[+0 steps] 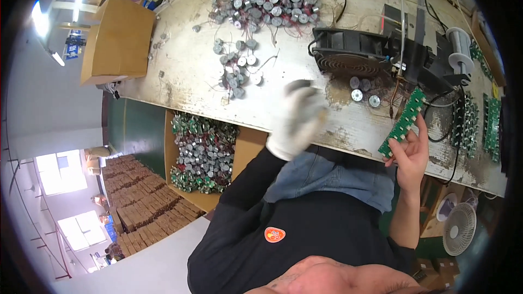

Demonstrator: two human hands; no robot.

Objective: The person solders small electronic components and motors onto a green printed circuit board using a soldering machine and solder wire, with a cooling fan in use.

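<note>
My right hand (411, 155) is bare and grips the lower end of a long green circuit board (402, 122) dotted with small white parts. The board is tilted above the table's front edge, below a soldering fixture (400, 71) with a wire feed. My left hand (297, 122), in a white glove with dark fingertips, is smeared by motion over the table edge, so its fingers do not read clearly. Between the hands and a black fan (354, 51) stand several small round metal motors (357, 95). A looser group of motors with wires (237, 68) lies left of my gloved hand.
A large heap of wired motors (267, 2) covers the table's back. Below the left edge stands an open carton (242, 155) filled with motors and green boards. More green boards (466, 125) lie at the right, near a solder wire spool (459, 49). A closed cardboard box (120, 41) sits far left.
</note>
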